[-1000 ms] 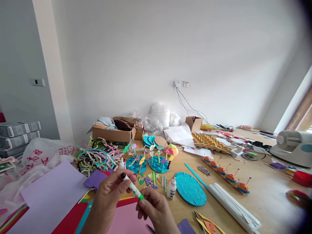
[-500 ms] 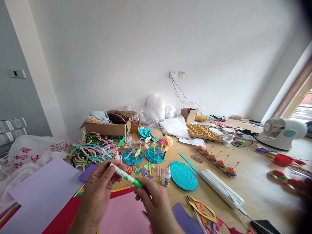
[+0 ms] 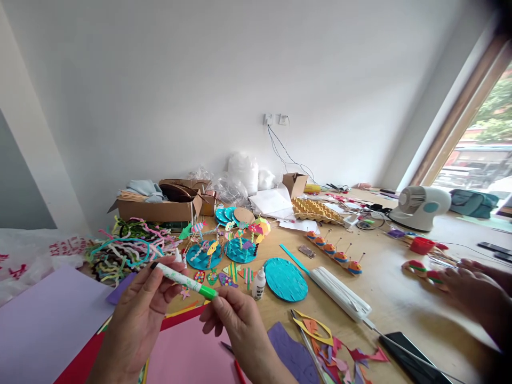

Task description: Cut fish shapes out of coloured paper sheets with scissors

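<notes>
Between my two hands is a marker (image 3: pixel 182 279) with a white patterned barrel, a black end and a green end. My left hand (image 3: pixel 138 309) pinches the barrel near its black end. The fingertips of my right hand (image 3: pixel 236 320) grip the green end. Below them lies pink paper (image 3: pixel 188 349) over red paper (image 3: pixel 76 362). Part of a tool with a red handle (image 3: pixel 239 370) shows beside my right wrist. Just beyond my hands are several decorated paper fish (image 3: pixel 229 280) and a white glue bottle (image 3: pixel 259 284).
A blue disc (image 3: pixel 286 279), a white power strip (image 3: pixel 340 293) and paper scraps (image 3: pixel 336 357) lie to the right. Pipe cleaners (image 3: pixel 132 250) are heaped at the left before a cardboard box (image 3: pixel 160 210). Another person's hands (image 3: pixel 468 282) work at the far right, near a fan (image 3: pixel 420 208).
The view has turned to the right, bringing another person's hands and more of the window into sight. Both my hands keep hold of the marker.
</notes>
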`<state>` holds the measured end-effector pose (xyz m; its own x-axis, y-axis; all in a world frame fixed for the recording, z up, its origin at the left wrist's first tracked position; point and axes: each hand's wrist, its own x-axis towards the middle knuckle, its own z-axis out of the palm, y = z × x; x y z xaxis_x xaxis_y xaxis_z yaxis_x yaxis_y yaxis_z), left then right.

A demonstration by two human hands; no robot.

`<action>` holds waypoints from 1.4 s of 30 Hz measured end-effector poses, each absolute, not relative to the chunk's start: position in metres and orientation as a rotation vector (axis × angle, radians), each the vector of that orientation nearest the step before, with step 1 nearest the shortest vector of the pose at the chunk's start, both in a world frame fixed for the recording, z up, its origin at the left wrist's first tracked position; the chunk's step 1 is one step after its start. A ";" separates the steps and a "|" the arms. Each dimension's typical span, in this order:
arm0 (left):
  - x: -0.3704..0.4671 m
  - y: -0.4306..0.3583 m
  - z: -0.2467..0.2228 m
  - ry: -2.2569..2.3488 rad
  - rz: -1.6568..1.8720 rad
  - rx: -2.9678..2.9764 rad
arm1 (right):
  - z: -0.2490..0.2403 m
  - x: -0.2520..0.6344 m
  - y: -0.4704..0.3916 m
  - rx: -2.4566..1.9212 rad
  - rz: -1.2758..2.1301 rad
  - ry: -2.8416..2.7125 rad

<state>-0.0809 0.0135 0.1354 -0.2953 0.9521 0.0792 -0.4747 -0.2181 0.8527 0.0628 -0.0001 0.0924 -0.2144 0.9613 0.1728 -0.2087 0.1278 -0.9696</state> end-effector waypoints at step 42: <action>-0.091 0.021 0.127 0.664 1.707 0.535 | 0.096 0.069 -0.006 -0.921 1.085 -1.432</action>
